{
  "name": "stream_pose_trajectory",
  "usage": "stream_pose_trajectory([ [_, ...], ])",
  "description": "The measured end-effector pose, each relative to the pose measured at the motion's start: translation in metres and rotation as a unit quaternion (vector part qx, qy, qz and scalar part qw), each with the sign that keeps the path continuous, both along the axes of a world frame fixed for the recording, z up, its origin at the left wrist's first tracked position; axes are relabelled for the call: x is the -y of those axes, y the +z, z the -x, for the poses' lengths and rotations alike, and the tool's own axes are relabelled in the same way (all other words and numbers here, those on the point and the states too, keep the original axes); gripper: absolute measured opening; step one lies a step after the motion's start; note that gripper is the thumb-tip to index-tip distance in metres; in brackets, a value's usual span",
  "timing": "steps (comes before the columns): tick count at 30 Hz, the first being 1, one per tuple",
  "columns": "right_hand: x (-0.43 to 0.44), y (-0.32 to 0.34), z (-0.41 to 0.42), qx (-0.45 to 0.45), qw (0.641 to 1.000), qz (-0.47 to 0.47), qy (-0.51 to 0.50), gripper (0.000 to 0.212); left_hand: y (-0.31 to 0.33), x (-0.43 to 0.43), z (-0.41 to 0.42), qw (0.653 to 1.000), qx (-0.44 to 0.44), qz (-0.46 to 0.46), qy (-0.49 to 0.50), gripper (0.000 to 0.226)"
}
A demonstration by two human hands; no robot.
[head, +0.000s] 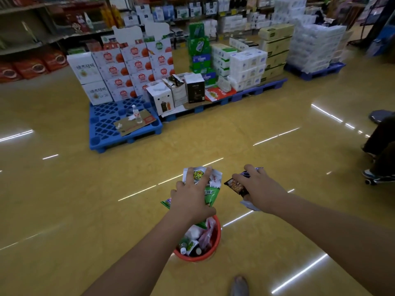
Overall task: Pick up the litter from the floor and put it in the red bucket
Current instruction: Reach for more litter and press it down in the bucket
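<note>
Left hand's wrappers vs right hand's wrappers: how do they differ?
The left hand holds green-and-white wrappers, large and spread flat under the palm, partly above the red bucket. The right hand holds a dark brown wrapper, smaller, pinched at the fingers, with a purple-and-white piece behind it, off to the bucket's side. Both are crumpled snack packaging held in the air, not yet dropped in.

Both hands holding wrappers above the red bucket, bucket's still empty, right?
Not empty. The head view shows the red bucket already holding litter: bottles and crumpled wrappers. The rest stands: the left hand grips a green and white wrapper and the right hand grips a dark brown wrapper, both held above the bucket.
</note>
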State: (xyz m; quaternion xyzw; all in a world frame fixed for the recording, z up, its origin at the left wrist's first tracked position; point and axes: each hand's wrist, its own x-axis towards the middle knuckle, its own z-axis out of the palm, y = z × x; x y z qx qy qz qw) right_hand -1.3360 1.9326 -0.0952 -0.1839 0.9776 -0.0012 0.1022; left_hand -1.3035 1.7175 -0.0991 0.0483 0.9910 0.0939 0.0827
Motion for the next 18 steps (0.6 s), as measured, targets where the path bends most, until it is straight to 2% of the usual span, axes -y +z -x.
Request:
stream_pose_trajectory([
  [18, 0.055, -0.098, 0.172, 0.097, 0.988, -0.008, 0.117, 0.065, -0.077, 0.029, 0.121, 0.987, 0.111, 0.012, 0.118, 0.116],
])
